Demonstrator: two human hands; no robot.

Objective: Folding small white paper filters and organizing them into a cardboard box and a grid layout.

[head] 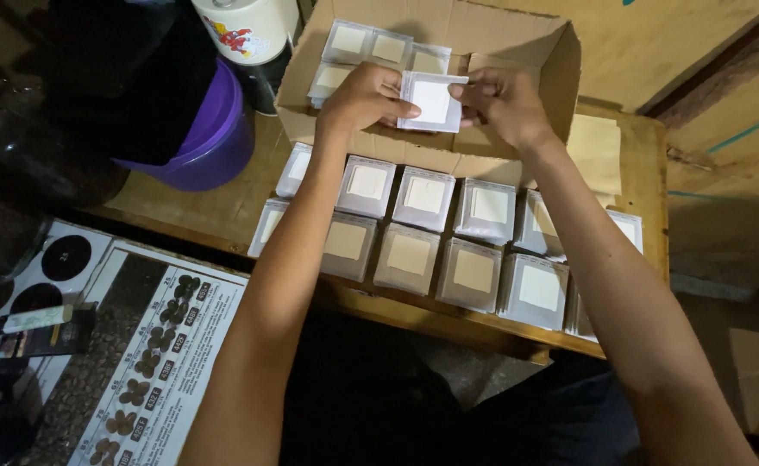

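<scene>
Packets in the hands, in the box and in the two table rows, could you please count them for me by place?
Packet held by left hand and right hand: 1
Packets in box: 4
Back-row packets on table: 6
Front-row packets: 6, the last half hidden
Total: 17

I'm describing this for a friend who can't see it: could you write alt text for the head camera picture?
Two bare hands, left hand and right hand, hold a small white packet over an open cardboard box with similar packets inside. Two rows of packets lie on the wooden table below, beside a purple bowl.
</scene>
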